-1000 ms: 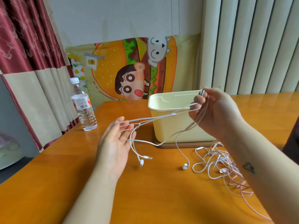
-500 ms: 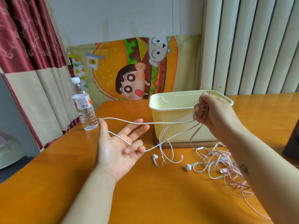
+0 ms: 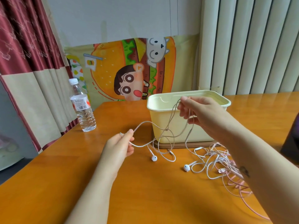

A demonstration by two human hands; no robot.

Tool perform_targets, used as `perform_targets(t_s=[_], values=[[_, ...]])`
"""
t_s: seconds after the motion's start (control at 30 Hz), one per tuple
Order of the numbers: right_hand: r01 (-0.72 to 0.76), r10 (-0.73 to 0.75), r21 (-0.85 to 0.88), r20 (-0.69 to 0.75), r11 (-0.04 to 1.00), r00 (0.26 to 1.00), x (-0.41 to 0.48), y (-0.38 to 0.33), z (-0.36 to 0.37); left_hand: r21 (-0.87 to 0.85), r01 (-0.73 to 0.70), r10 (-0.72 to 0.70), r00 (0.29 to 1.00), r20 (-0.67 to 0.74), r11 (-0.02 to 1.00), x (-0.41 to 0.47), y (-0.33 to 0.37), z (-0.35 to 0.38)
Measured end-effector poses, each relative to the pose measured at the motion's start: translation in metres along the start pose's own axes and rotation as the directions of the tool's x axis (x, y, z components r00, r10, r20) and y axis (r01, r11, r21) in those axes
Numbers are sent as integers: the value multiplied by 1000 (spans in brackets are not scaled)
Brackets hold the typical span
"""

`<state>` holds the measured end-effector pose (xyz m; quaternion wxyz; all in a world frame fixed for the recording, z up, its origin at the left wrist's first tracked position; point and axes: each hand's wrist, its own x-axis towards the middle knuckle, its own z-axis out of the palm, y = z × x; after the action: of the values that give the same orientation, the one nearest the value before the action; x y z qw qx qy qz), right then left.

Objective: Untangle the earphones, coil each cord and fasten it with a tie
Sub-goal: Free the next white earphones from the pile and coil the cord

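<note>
Now that my left hand (image 3: 119,147) has closed, the cord (image 3: 146,121) is no longer draped over an open palm. The fingers are curled round it, thumb and forefinger pinching the strand just above the table (image 3: 48,183). My right hand (image 3: 202,113) grasps a bunch of strands, fingers bent round them, up in front of the bin (image 3: 161,101). Between the hands the cord has gone slack. It arcs up from the left pinch, dips to a crossing that looks like a snag, and spills in loose loops onto the table. Both buds (image 3: 154,158) lie on the wood, apart from each other. The second one sits just beside the pile (image 3: 223,160) of white and pink cords, still tangled under my right forearm. I judge this white set nearly free and not yet coiled. No tie in sight.
</note>
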<state>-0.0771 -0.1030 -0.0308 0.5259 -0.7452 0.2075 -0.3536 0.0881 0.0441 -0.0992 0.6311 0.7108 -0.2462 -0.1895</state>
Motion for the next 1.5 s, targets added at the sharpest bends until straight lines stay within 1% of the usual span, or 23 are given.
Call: perform_targets(t_s=[0.07,0.13,0.2,0.27,0.33,0.4,0.5,0.57,0.73,0.8,0.87,0.93,0.97,1.03,1.07,1.1,1.13,1.17,1.23,1.27,1.33,1.4,1.5], values=[[-27,21,115,52,993,998,-1,-4,2,294,-20,32,999,-37,956,-2,-1,-1],[-29,11,171,105,985,994,-1,-6,2,422,-16,61,994,-93,907,-6,1,-1],[-11,-17,176,155,984,988,-2,-7,1,413,-89,161,977,-143,907,-11,6,1],[4,-40,187,192,982,981,-3,-8,3,329,-335,386,917,-104,883,-16,8,5],[12,-57,200,221,980,974,-5,-11,5,276,-550,565,825,26,789,-23,10,13],[22,-70,188,254,982,965,-8,-15,7,278,-624,604,780,163,731,-28,9,24],[32,-83,171,295,985,952,-15,-22,8,313,-639,587,769,251,703,-31,4,34],[27,-74,167,280,986,957,-21,-26,6,285,-612,556,790,260,737,-30,5,35],[-28,12,130,120,991,993,-35,-22,-8,147,-542,530,840,118,827,-30,29,24],[-101,96,127,46,987,994,-38,-13,-15,50,-502,498,864,78,863,-32,46,20],[-172,171,111,14,979,985,-42,-3,-21,-171,-414,428,902,50,894,-38,65,16],[-244,246,-46,34,969,969,-45,10,-25,-378,-308,357,932,66,873,-45,86,11],[-271,287,-184,65,945,956,-48,15,-26,-423,-282,348,934,85,861,-49,95,9],[-253,360,-498,131,829,924,-55,13,-23,-402,-292,371,919,135,868,-60,112,4],[-208,367,-601,153,771,917,-57,11,-21,-363,-311,390,905,170,878,-65,117,4],[-156,328,-639,161,754,931,-60,2,-18,-312,-339,412,888,204,887,-72,124,1],[-108,258,-614,160,782,953,-61,-8,-14,-260,-360,421,874,241,896,-76,128,1],[-67,176,-523,162,850,971,-62,-21,-11,-215,-374,424,862,280,902,-79,131,1],[23,33,-244,224,970,974,-68,-51,-5,-151,-399,427,834,350,904,-87,138,-2],[37,-4,-112,285,993,958,-72,-65,-2,-122,-412,426,819,385,903,-92,141,-3],[57,-53,2,394,998,917,-76,-84,6,-67,-443,425,789,444,894,-99,143,-4],[124,-91,-65,374,990,923,-82,-96,12,-61,-469,445,778,443,881,-106,145,-6],[174,-120,-287,198,942,973,-82,-102,9,-49,-543,531,793,299,838,-110,147,-14]])
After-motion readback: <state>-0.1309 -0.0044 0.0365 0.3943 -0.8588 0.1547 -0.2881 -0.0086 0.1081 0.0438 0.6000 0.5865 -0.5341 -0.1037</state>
